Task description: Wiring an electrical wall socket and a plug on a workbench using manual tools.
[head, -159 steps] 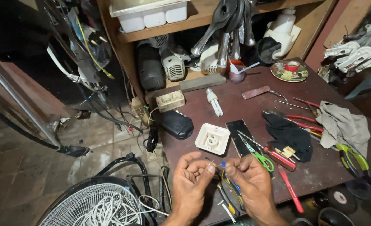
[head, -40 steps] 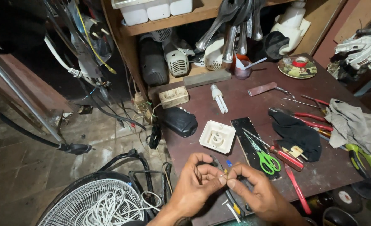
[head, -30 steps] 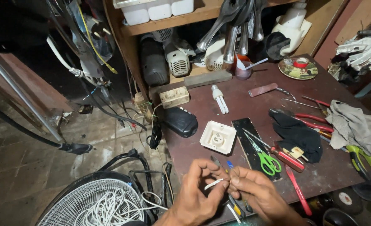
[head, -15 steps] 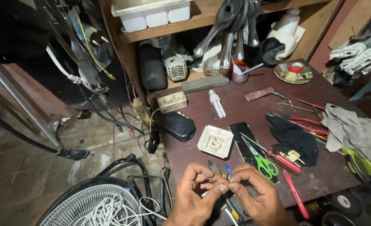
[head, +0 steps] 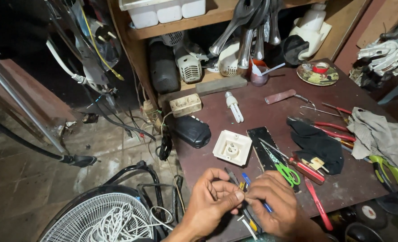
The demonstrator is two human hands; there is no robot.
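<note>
Dim, warm light falls from above onto the table (head: pixel 261 116), brightest near its middle. The upper left corner sinks into black shadow. Edges bend with wide-angle distortion. The hands look slightly soft; the rest is sharp.

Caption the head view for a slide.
Left hand and right hand pinch a small part together over a cluttered brown workbench, near green-handled scissors.

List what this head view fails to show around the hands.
- Whatever the left hand and right hand pinch: too small, covered by fingertips.
- Tools under the hands: mostly hidden by the hands.
- Fan grille: cut off by the bottom edge.
- Green-handled pliers: tips lost at the right edge.
</note>
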